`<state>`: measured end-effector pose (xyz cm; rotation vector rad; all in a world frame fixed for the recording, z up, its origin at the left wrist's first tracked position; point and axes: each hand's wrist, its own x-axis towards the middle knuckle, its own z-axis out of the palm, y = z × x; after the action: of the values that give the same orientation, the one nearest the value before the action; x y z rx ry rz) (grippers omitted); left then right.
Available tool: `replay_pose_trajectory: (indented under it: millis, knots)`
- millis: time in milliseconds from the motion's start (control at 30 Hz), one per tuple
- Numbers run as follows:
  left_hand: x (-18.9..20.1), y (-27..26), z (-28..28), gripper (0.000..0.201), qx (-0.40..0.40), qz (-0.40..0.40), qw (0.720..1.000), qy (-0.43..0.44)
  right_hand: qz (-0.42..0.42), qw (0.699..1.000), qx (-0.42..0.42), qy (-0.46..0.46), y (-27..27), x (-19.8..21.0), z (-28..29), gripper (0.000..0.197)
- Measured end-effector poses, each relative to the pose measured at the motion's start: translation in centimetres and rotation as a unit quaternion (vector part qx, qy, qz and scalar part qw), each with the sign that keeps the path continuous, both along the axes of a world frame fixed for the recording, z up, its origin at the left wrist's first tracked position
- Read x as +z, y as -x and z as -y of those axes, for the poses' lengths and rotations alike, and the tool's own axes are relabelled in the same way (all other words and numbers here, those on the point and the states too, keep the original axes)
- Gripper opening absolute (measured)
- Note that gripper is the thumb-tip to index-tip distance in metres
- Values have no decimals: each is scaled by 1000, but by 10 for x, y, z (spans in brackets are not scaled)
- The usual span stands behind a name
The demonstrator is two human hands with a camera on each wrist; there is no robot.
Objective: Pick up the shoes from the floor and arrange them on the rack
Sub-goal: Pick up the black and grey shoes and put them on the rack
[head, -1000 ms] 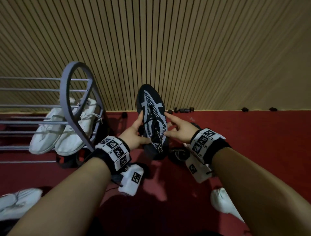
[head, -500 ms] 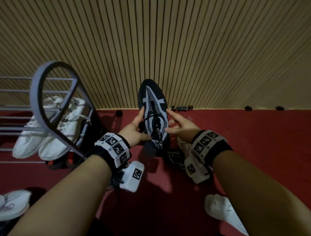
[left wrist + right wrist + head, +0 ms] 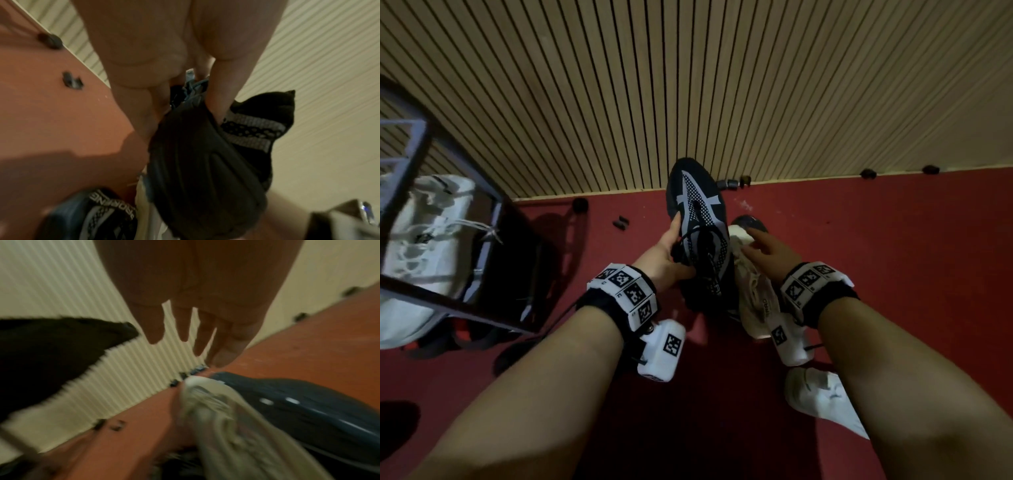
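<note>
A black shoe (image 3: 697,212) with grey net panels is held toe-up above the red floor; my left hand (image 3: 671,250) grips its left side by the laces. The left wrist view shows the same black shoe (image 3: 205,170) with my fingers (image 3: 222,97) curled into its opening. My right hand (image 3: 767,248) has its fingers straight and hovers over a cream shoe (image 3: 753,284) lying on the floor; it holds nothing. The right wrist view shows the spread fingers (image 3: 226,344) above that cream shoe (image 3: 222,418) and a dark shoe (image 3: 308,404) beside it.
The grey metal rack (image 3: 448,219) stands at the left with a pair of white shoes (image 3: 417,246) on a shelf. Another white shoe (image 3: 822,397) lies on the red floor (image 3: 893,257) near my right arm. A ribbed wall (image 3: 688,85) runs behind, with small black clips at its base.
My right hand has let go of the black shoe and dropped to the cream shoe on the floor. The left hand alone holds the black shoe. The view has swung right and down.
</note>
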<state>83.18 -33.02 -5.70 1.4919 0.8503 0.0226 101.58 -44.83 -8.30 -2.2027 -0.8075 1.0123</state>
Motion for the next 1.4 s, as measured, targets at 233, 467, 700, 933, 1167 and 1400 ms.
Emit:
replay_pose_trajectory:
  millis: [233,467,700,933,1167,1400]
  knots:
    - [-25,-34,9,102,-13,-44,999,6,36,987,-85,129,-55,-74,38,70]
    - [-44,-54,18,100,-26,-60,998,-9,14,948,-152,279,-81,-117,54,88]
    - [-51,-64,18,104,-33,-63,997,-18,-45,927,-245,281,-98,-131,60,93]
    - [-47,-60,13,104,-47,-52,997,-35,-25,946,-187,262,-96,-108,58,64]
    - [-25,-37,3,107,-32,-38,998,-46,156,976,-88,124,-93,-62,58,26]
    - [-7,2,-2,106,21,2,999,-48,303,953,27,5,-68,-37,80,27]
